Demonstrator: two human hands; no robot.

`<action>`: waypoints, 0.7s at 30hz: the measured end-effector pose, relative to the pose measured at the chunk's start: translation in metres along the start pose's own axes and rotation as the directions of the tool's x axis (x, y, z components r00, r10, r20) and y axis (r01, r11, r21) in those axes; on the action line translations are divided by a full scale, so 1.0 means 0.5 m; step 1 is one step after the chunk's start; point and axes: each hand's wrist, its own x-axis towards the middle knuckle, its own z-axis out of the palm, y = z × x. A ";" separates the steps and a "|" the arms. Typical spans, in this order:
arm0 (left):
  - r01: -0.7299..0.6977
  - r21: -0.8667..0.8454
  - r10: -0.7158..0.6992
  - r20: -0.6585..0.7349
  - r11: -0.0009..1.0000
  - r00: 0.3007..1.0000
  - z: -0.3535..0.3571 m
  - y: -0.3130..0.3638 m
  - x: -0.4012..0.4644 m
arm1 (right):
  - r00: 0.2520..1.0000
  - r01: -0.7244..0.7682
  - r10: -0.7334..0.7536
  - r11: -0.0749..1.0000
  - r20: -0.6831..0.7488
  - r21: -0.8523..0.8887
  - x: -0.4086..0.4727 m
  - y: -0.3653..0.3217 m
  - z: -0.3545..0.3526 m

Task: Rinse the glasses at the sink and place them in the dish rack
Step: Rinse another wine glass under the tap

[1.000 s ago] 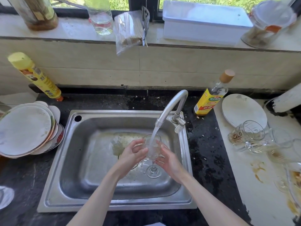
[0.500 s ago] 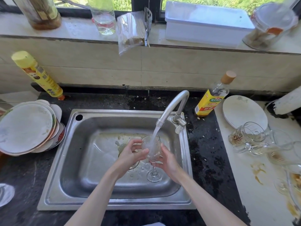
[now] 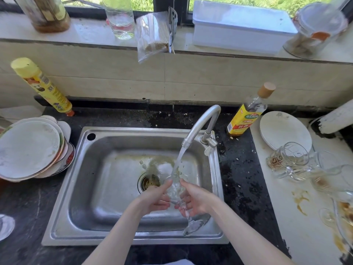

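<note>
a home kitchen: steel sink (image 3: 76, 188) with running tap (image 3: 200, 125), stacked plates (image 3: 28, 150), cooking-wine bottle (image 3: 246, 115) by the window

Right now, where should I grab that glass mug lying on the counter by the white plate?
Grab the glass mug by its handle, which seems to stick out low on the side nearest you. It lies tipped over, so come from the front, not the open mouth facing right.

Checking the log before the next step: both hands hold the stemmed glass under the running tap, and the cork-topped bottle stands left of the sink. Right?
Not quite. The head view shows the cork-topped bottle right of the sink. Otherwise yes: the left hand and right hand hold the stemmed glass under the tap.
</note>
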 end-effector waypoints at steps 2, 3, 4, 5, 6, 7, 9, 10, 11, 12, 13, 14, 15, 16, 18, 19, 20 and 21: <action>0.015 -0.034 -0.015 0.012 0.999 1.000 0.001 -0.001 0.002 | 0.998 0.028 -0.030 0.999 -0.047 -0.041 0.006 0.003 0.001; 0.013 -0.047 -0.012 0.014 0.999 1.000 0.002 0.000 0.002 | 0.996 0.045 -0.049 0.997 -0.069 -0.066 0.008 0.003 0.002; 0.007 -0.052 -0.007 0.010 0.999 1.000 0.003 0.002 0.001 | 0.994 0.056 -0.064 0.995 -0.086 -0.087 0.010 0.004 0.003; 0.001 -0.050 -0.001 0.004 0.999 1.000 0.005 0.003 0.000 | 0.993 0.065 -0.074 0.993 -0.093 -0.097 0.010 0.004 0.005; -0.006 -0.046 0.006 0.000 0.999 1.000 0.006 0.005 -0.002 | 0.993 0.070 -0.079 0.992 -0.091 -0.101 0.010 0.003 0.005; -0.015 -0.047 0.015 -0.003 0.999 1.000 0.006 0.007 -0.006 | 0.993 0.070 -0.079 0.993 -0.087 -0.098 0.008 0.001 0.007; -0.041 -0.060 0.041 -0.004 0.997 0.999 0.005 0.010 -0.011 | 0.993 0.073 -0.081 0.993 -0.091 -0.098 0.008 0.000 0.008; -0.059 -0.058 0.059 -0.005 0.997 0.998 0.004 0.011 -0.013 | 0.991 0.081 -0.091 0.991 -0.098 -0.102 0.011 0.002 0.008; -0.078 -0.050 0.078 -0.006 0.996 0.997 0.003 0.011 -0.015 | 0.989 0.095 -0.105 0.991 -0.106 -0.099 0.012 0.004 0.009; -0.096 -0.042 0.095 -0.008 0.995 0.995 0.001 0.011 -0.018 | 0.985 0.117 -0.128 0.988 -0.112 -0.097 0.017 0.008 0.008; -0.113 -0.042 0.112 -0.012 0.993 0.994 0.000 0.011 -0.020 | 0.981 0.144 -0.155 0.984 -0.114 -0.107 0.020 0.012 0.007; -0.131 -0.049 0.130 -0.016 0.990 0.991 -0.002 0.011 -0.022 | 0.974 0.185 -0.198 0.976 -0.112 -0.115 0.023 0.014 0.006; -0.152 -0.058 0.151 -0.022 0.987 0.988 -0.005 0.012 -0.024 | 0.962 0.234 -0.247 0.965 -0.113 -0.115 0.024 0.017 0.006; -0.179 -0.065 0.178 -0.024 0.982 0.984 -0.008 0.013 -0.027 | 0.946 0.289 -0.301 0.952 -0.120 -0.102 0.027 0.019 0.005; -0.245 -0.079 0.244 -0.029 0.966 0.969 -0.012 0.020 -0.031 | 0.906 0.392 -0.398 0.917 -0.146 -0.065 0.027 0.017 0.005; -0.276 -0.091 0.274 -0.036 0.957 0.961 -0.012 0.025 -0.034 | 0.886 0.434 -0.435 0.900 -0.161 -0.046 0.027 0.014 0.007; -0.305 -0.100 0.302 -0.048 0.947 0.952 -0.013 0.031 -0.037 | 0.870 0.465 -0.462 0.885 -0.175 -0.026 0.029 0.011 0.008; -0.333 -0.091 0.329 -0.063 0.938 0.942 -0.013 0.038 -0.041 | 0.858 0.485 -0.477 0.874 -0.188 -0.006 0.028 0.005 0.009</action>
